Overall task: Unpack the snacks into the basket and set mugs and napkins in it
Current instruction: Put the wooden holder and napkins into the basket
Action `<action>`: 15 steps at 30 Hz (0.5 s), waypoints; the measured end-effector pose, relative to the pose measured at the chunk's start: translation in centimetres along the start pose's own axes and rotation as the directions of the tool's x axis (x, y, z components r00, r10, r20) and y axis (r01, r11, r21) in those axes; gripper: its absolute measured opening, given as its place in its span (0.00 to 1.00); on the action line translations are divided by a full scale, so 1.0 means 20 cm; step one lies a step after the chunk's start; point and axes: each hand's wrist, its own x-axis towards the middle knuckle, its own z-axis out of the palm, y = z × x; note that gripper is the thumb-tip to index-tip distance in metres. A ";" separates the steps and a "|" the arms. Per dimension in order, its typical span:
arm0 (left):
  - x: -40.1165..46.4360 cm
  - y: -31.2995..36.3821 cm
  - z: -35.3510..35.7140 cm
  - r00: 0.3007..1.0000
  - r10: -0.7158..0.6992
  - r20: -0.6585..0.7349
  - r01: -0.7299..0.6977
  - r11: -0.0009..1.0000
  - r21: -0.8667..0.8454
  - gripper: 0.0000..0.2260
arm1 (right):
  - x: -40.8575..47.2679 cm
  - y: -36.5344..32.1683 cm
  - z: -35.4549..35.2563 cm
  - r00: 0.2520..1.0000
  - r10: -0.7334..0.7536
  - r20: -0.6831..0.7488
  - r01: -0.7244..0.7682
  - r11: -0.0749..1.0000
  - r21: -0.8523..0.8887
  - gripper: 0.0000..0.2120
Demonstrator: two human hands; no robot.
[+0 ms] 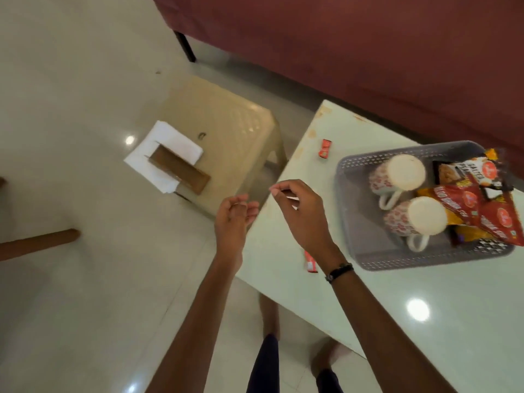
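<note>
Grey basket sits on the pale desk, and I take it as landmark. Inside it two patterned mugs lie on their sides, handles pointing toward me, one beside the other in the basket's left half. Snack packets, red, orange and white, are piled in its right half, touching the mugs. My right grip hangs above the desk's left edge, left of the basket and apart from it, fingers curled with thumb and fingertips pinched close; something small and white shows between them but I cannot tell what it is. My left grip is further left of the basket, past the desk edge and over the floor, fingers loosely curled, half open, holding nothing I can see. Napkins, a white stack, lie well left of the basket on a beige plastic stool, with a brown cardboard piece on top of them; both grips are near the stool but short of the stack. A small red sachet lies on the desk just beyond the basket's far-left corner. Another red wrapper lies on the desk left of the basket's near corner, partly hidden under my right wrist, which wears a dark band.
</note>
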 end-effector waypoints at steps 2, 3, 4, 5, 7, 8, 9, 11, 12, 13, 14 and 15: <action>0.07 0.04 -0.13 0.996 0.013 -0.084 -0.015 1.000 -0.014 0.08 | 0.07 -0.03 0.16 0.999 -0.004 0.042 0.005 1.000 -0.019 0.04; 0.11 0.06 -0.19 0.991 0.022 -0.133 -0.026 0.999 -0.027 0.07 | 0.11 -0.04 0.24 0.998 -0.009 0.058 0.011 0.999 -0.035 0.04; 0.14 0.08 -0.24 0.982 0.032 -0.189 -0.040 0.998 -0.039 0.07 | 0.16 -0.06 0.31 0.997 -0.018 0.079 0.022 0.998 -0.052 0.05; 0.18 0.10 -0.28 0.967 0.040 -0.253 -0.051 0.998 -0.039 0.06 | 0.20 -0.08 0.38 0.994 -0.029 0.105 0.037 0.997 -0.074 0.05; 0.27 0.12 -0.36 0.924 0.046 -0.380 -0.054 0.998 -0.011 0.05 | 0.30 -0.11 0.52 0.984 -0.064 0.166 0.089 0.985 -0.148 0.09; 0.31 0.14 -0.39 0.908 0.039 -0.417 -0.044 0.999 0.000 0.06 | 0.35 -0.12 0.58 0.976 -0.085 0.200 0.128 0.968 -0.214 0.11; 0.36 0.15 -0.41 0.904 0.024 -0.427 -0.026 1.000 0.001 0.11 | 0.39 -0.13 0.64 0.966 -0.100 0.237 0.170 0.940 -0.297 0.13; 0.43 0.19 -0.43 0.919 -0.029 -0.394 0.036 0.999 0.009 0.20 | 0.47 -0.13 0.74 0.947 -0.117 0.299 0.249 0.854 -0.456 0.14; 0.46 0.20 -0.44 0.928 -0.050 -0.369 0.063 0.998 0.023 0.24 | 0.50 -0.12 0.78 0.940 -0.117 0.321 0.278 0.810 -0.517 0.14; 0.49 0.21 -0.43 0.936 -0.063 -0.347 0.084 0.996 0.044 0.27 | 0.53 -0.12 0.81 0.934 -0.112 0.338 0.297 0.770 -0.564 0.13; 0.51 0.22 -0.42 0.942 -0.069 -0.329 0.097 0.993 0.071 0.28 | 0.55 -0.11 0.83 0.931 -0.109 0.349 0.311 0.740 -0.596 0.13; 0.53 0.22 -0.41 0.946 -0.068 -0.318 0.105 0.990 0.099 0.28 | 0.57 -0.10 0.84 0.929 -0.110 0.354 0.319 0.723 -0.613 0.12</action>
